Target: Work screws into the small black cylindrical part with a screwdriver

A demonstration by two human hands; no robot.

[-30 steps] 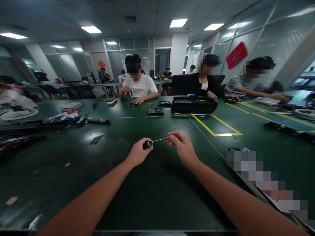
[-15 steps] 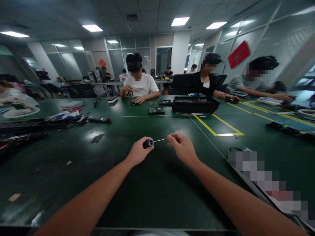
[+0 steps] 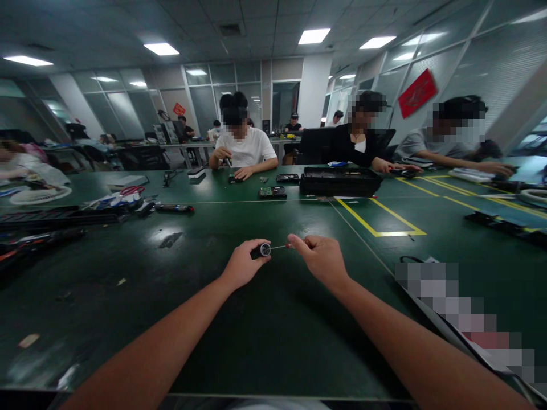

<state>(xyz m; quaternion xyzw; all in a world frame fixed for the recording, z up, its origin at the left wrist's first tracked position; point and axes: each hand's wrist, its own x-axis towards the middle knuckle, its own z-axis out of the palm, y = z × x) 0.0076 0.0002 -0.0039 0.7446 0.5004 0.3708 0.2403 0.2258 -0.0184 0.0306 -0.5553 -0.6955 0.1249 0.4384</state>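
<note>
My left hand point(image 3: 243, 265) is closed around a black cylinder point(image 3: 264, 249) whose round, silver-rimmed end faces me. Its full kind cannot be made out, as fingers cover most of it. In my right hand point(image 3: 322, 259) is a screwdriver point(image 3: 280, 247) with a thin metal shaft and a reddish collar; the fingers wrap its handle and hide it. The shaft points left, and its tip meets the open end of the cylinder. Both hands are held above the green table point(image 3: 265, 330).
Beyond my hands lie a circuit-board drive point(image 3: 272, 192) and a long black case point(image 3: 341, 182). Tools and red scissors point(image 3: 132, 191) are heaped at the left. Yellow tape point(image 3: 399, 233) marks the table at right. A co-worker in a white shirt point(image 3: 252, 148) sits opposite.
My right hand has turned, its thumb now lying higher along the screwdriver. The cylinder in my left hand has shifted slightly right, and the visible shaft looks a little shorter.
</note>
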